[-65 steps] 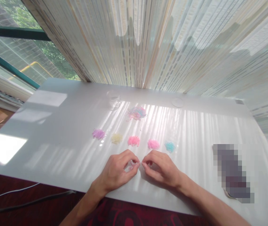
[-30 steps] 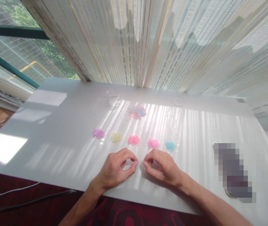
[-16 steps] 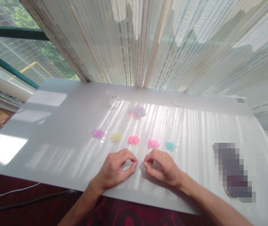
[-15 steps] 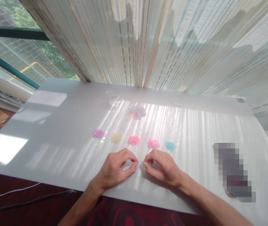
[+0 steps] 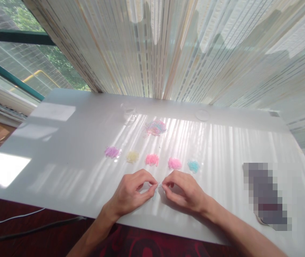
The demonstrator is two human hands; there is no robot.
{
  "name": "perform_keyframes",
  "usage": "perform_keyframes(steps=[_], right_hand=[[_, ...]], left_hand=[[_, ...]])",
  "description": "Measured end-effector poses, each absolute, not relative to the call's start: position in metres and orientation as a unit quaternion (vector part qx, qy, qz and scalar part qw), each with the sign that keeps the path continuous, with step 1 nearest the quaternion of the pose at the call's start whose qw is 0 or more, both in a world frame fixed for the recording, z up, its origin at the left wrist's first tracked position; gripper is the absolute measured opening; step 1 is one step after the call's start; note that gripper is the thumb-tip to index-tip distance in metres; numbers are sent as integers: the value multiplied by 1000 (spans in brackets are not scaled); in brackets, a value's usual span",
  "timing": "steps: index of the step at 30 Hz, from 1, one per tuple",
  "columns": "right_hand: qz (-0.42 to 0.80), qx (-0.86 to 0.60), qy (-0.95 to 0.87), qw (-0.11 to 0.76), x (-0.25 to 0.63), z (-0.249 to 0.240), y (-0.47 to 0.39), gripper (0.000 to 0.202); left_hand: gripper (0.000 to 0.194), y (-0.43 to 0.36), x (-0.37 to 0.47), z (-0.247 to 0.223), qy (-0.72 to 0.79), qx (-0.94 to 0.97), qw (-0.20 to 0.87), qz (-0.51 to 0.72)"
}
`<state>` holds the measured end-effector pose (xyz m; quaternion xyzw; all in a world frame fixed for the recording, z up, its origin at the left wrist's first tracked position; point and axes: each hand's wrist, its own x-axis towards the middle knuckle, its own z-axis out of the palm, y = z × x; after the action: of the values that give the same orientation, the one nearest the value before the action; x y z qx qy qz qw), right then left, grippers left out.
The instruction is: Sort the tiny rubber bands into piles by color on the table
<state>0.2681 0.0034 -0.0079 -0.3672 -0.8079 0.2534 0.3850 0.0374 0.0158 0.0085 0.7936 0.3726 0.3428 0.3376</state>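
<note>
My left hand [image 5: 138, 189] and my right hand [image 5: 181, 189] meet nearly tip to tip above the near part of the table, thumb and forefinger pinched on each. A thin pale rubber band [image 5: 159, 185] spans the narrow gap between the fingertips. From the left fingertips hangs a bluish strand of bands [image 5: 154, 195]. Beyond the hands lies a row of small rubber-band piles: purple [image 5: 112, 152], yellow [image 5: 132, 157], coral [image 5: 152, 159], pink [image 5: 174, 163] and turquoise [image 5: 193, 166]. Farther back is a mixed-colour pile [image 5: 156, 127].
A clear plastic container [image 5: 130, 113] and a round clear lid [image 5: 202, 115] are at the back of the white table [image 5: 82, 142]. A pixelated dark object [image 5: 266, 196] lies at the right. A striped curtain [image 5: 152, 46] hangs along the far edge.
The gap between my fingertips is slightly narrower, and less of the pale band shows in it. The piles have not moved.
</note>
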Motion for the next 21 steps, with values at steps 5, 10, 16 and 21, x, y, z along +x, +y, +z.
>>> perform_keyframes(steps=[5, 10, 16, 21], right_hand=[[252, -354, -816, 381, 268, -7, 5, 12], [242, -354, -814, 392, 268, -5, 5, 7], [225, -367, -813, 392, 268, -4, 5, 7], [208, -366, -820, 388, 268, -4, 6, 8]], left_hand=[[4, 15, 37, 5, 360, 787, 357, 352], [6, 15, 37, 5, 372, 785, 351, 349], [6, 15, 36, 4, 374, 787, 347, 347], [7, 16, 35, 5, 379, 792, 339, 339]])
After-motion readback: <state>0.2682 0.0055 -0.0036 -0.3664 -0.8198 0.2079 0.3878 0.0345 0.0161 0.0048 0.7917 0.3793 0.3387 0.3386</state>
